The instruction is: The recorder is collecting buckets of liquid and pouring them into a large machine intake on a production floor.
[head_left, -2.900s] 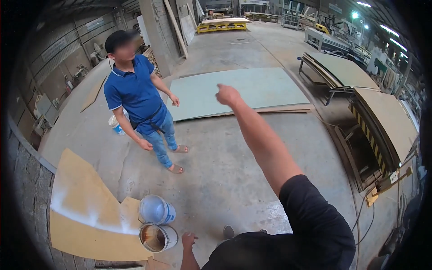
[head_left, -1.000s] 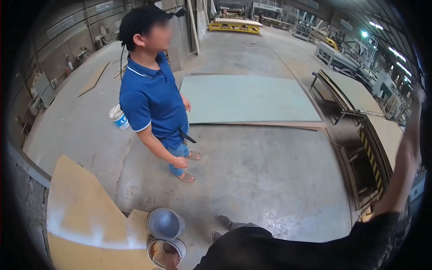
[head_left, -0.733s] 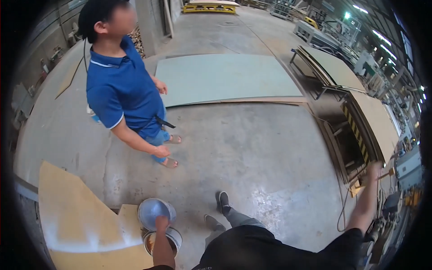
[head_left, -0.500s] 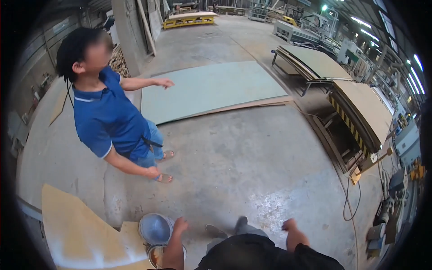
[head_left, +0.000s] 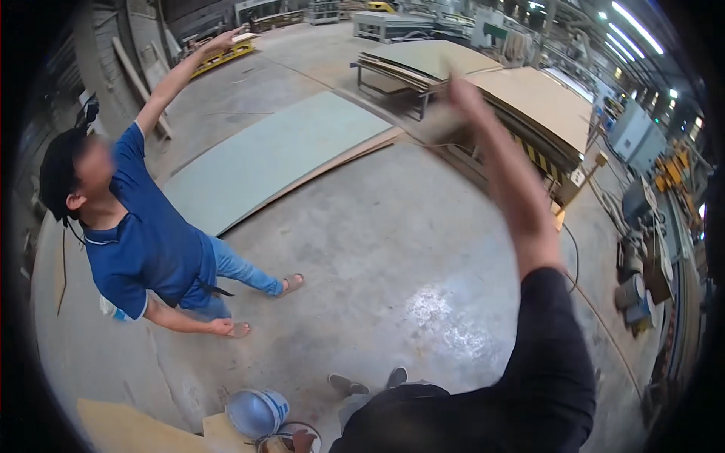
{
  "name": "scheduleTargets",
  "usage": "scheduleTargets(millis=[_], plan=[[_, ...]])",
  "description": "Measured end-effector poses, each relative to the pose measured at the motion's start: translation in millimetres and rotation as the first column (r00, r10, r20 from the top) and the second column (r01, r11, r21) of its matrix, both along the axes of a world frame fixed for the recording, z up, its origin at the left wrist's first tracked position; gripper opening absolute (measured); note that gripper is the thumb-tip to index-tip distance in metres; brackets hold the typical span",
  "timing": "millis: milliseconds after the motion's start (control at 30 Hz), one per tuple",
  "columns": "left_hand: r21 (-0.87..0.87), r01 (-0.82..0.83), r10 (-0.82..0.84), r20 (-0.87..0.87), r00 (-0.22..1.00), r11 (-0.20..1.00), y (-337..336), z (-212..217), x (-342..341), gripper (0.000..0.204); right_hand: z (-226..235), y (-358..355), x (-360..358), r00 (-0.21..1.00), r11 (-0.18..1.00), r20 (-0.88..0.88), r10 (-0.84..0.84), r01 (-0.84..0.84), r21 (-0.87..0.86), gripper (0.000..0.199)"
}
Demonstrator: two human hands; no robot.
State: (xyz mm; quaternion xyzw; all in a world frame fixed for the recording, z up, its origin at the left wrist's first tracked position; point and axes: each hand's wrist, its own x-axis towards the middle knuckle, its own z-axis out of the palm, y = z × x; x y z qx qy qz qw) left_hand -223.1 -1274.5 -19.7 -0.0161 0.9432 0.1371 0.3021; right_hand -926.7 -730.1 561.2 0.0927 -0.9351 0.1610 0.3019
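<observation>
My right arm is stretched forward and raised, and my right hand [head_left: 464, 98] is smeared by motion. In the picture it overlaps the near edge of the stacked boards [head_left: 532, 98], without visible contact. One finger seems extended upward, but the others are blurred. My left hand [head_left: 303, 440] shows only in part at the lower edge, over an open round bucket [head_left: 316, 430]; its fingers are unclear. Beside that stands a pale bucket [head_left: 260, 412] with a bluish inside. To the left a person in a blue shirt [head_left: 143, 234] holds one arm [head_left: 170, 87] out toward the back.
A large pale-green sheet [head_left: 287, 151] lies on boards on the concrete floor [head_left: 362, 226]. More boards [head_left: 430, 57] rest on a low metal stand. Cans [head_left: 630, 291] and tools line the right side. A yellowish board [head_left: 132, 426] lies at the lower left.
My right arm has swung up and forward from beside my body. My left hand has dropped toward the lower edge. The person has raised an arm and widened their stance; the view has turned right.
</observation>
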Motion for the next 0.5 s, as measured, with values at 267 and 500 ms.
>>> scheduleTargets(millis=[267,500], plan=[[0.09,-0.267,0.271,-0.033,0.962,0.959,53,36,-128,0.032,236,12,63,0.949,0.874,-0.194,-0.249,0.306,0.377,0.024],[0.445,-0.058,0.273,-0.437,0.857,0.894,187,265,-354,0.037,185,66,-26,0.92,0.932,-0.264,-0.289,0.333,0.14,0.025]])
